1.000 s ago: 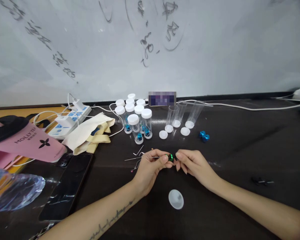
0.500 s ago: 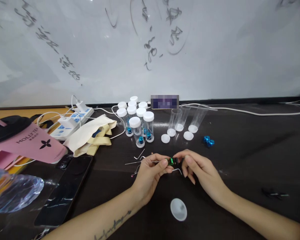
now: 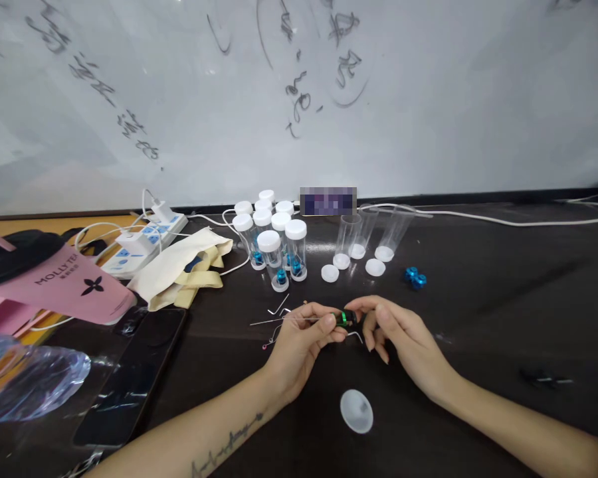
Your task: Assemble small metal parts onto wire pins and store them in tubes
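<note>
Between the thumb and fingers of my left hand (image 3: 303, 338) is a small black piece with a shiny green band (image 3: 345, 318). A thin metal rod (image 3: 265, 322) runs leftward from that hand; whether it joins the piece is hidden by the fingers. My right hand (image 3: 403, 332) pinches the black right end, with its lower fingers curled loosely. Beneath and left of the hands lie small bent metal keys (image 3: 280, 305) and thin wire pieces with a pink tip (image 3: 264, 346). A round translucent dish (image 3: 357, 411) lies in front of me, with a small dark spot.
Several capped clear tubes (image 3: 296, 249) with blue parts stand behind my left hand. Open tubes (image 3: 347, 239), white caps (image 3: 329, 273) and blue metal parts (image 3: 415, 277) lie right of them. Leftward are a phone (image 3: 132, 378), a pink cup (image 3: 80, 285), a cloth bag (image 3: 179, 265) and a power strip (image 3: 152, 242).
Both hands hold nearly the same place. The green-banded piece has shifted slightly, and my right fingertips sit a little differently on its end. The view has moved very slightly.
</note>
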`<state>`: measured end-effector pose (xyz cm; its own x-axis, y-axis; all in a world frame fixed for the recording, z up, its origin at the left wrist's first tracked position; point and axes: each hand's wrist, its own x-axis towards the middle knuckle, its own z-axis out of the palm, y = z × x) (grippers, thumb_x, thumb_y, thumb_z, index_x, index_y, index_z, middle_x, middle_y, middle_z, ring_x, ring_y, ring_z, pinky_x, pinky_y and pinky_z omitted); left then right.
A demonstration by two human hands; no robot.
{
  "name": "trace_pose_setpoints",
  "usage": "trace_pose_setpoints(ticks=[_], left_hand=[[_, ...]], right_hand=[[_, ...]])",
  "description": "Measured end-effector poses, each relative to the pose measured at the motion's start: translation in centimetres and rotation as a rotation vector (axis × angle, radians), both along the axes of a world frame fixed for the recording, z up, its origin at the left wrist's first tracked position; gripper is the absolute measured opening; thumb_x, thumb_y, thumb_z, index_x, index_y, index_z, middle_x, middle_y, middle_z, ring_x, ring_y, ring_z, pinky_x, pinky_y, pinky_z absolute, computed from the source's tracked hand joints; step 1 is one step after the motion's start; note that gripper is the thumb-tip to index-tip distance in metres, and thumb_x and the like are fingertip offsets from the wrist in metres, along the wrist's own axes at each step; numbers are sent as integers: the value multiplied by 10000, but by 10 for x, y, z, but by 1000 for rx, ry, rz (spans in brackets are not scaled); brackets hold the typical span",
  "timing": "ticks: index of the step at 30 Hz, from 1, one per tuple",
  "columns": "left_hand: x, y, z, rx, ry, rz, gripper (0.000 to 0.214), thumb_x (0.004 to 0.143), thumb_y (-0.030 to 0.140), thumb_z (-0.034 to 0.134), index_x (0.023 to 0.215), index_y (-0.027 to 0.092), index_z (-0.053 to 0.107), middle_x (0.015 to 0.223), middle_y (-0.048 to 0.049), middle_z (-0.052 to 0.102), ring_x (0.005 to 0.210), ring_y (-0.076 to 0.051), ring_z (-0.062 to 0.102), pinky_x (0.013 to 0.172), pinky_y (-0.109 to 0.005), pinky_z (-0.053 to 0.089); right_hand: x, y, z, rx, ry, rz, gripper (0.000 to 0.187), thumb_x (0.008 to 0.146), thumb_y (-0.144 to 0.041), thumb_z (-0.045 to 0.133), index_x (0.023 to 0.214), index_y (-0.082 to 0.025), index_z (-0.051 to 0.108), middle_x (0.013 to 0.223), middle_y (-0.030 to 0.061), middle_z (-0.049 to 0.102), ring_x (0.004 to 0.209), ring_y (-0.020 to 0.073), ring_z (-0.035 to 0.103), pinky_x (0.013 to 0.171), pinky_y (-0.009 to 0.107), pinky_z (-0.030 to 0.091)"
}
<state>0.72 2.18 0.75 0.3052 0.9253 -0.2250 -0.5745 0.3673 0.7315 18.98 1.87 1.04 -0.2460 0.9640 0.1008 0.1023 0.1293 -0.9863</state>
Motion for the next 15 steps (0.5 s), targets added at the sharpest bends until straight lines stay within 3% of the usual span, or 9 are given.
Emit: trace_pose_setpoints(ticks=[8,15], left_hand=[[0,0,3,-17,12,-19,179,670,221,832,762,116,720,721,-25,701,627,-89,648,679,-205,522],[-1,0,3,0,-16,-33,115,726,180,791,779,110,716,711,-16,700,624,-69,655,675,-168,518]], right_hand=[[0,1,-8,-41,-96,26,464,1005,-497,369,808,-152,608,610,10,555,458,95,461,415,215,372],[1,2,-4,-50,-190,53,379,980,-481,458,849,-163,617,576,-26,522,448,80,439,422,198,335]])
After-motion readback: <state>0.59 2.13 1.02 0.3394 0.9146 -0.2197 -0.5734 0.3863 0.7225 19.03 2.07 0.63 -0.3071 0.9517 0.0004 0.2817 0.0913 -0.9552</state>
